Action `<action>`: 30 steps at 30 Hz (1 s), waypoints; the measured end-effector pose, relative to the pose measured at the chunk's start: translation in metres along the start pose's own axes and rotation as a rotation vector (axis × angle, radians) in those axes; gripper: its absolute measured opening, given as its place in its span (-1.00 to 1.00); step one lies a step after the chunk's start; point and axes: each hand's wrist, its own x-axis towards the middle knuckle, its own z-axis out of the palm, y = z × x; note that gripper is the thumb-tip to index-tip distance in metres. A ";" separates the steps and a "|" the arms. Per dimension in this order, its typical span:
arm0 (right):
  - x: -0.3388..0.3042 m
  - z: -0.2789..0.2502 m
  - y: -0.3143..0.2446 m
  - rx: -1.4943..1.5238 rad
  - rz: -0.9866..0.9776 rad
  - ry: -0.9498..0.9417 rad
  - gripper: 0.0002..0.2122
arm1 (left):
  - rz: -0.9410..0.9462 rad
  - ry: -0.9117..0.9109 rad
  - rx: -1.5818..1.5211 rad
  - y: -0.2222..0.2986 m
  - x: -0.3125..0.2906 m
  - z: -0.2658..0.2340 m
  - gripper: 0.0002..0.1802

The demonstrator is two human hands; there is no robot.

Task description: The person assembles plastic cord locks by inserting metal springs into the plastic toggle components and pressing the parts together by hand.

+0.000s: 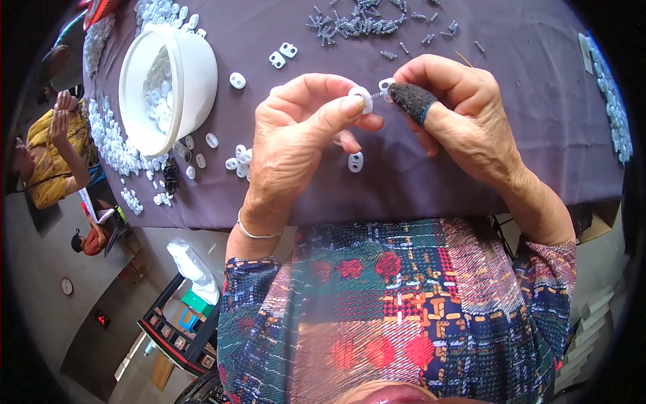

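Above the near part of the table, my left hand (288, 135) pinches a white oval cord lock piece (363, 99) between thumb and fingers. My right hand (475, 124), with a dark knitted cover (411, 101) on the thumb, grips a smaller white cord lock piece with a hole (386, 85). A small metal spring (377, 95) bridges the gap between the two pieces. Just below the hands, a two-holed white cord lock (355, 161) lies on the cloth. Past my left hand are two more two-holed pieces (288, 50) and a single oval one (237, 80).
A dark purple cloth (431, 192) covers the table. At the left stands a tilted white tub (202, 74) with white pieces inside, ringed by heaped pieces (111, 138). Loose springs (367, 23) pile up at the far side. More pale pieces (605, 94) line the right edge. Another person (57, 148) sits at the left.
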 end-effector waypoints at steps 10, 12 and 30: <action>0.000 0.000 -0.004 -0.156 -0.132 -0.001 -0.81 | 0.094 0.050 0.083 -0.004 -0.002 0.006 -0.84; 0.000 -0.001 0.002 -0.213 -0.206 -0.005 -0.81 | 0.113 0.049 0.105 -0.005 -0.002 0.006 -0.85; 0.000 0.000 0.003 -0.164 -0.195 -0.020 -0.82 | 0.096 0.085 0.120 -0.005 -0.006 0.012 -0.82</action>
